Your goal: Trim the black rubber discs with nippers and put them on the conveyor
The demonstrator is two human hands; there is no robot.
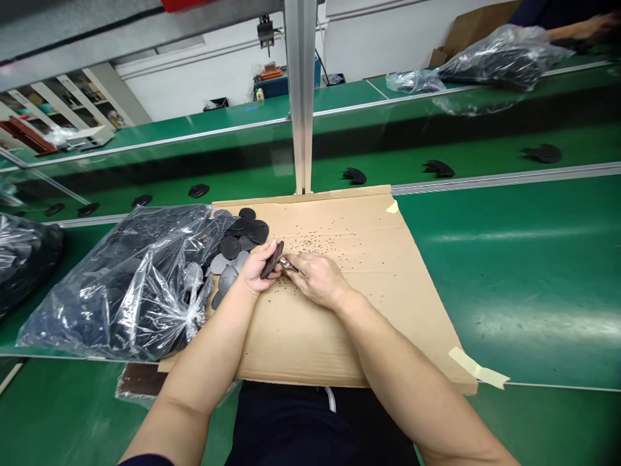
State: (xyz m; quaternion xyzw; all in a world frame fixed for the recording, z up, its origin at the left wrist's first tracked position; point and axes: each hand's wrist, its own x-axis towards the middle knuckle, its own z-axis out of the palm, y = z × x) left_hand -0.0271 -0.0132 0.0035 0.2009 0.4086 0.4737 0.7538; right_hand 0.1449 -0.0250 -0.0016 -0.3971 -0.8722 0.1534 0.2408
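Observation:
My left hand [256, 270] grips a round black plastic disc [272, 260], tilted on edge above the cardboard sheet [315, 343]. Closed around small metal pliers [289, 265], my right hand [317, 278] brings their tip against the disc's edge; the handles are hidden in the palm. Tiny black bits [313, 243] lie scattered over the cardboard behind and under both hands. Left of my left hand, several black discs [246, 230] spill from the mouth of a clear plastic bag [121, 285] filled with dark parts.
Behind the cardboard, a green conveyor belt [330, 169] carries spaced black curved pieces [355, 175]. A metal post [301, 97] rises at the cardboard's back edge. Another filled bag [26, 255] sits far left. A person's arm [585, 29] shows at upper right beside a plastic bag [504, 57].

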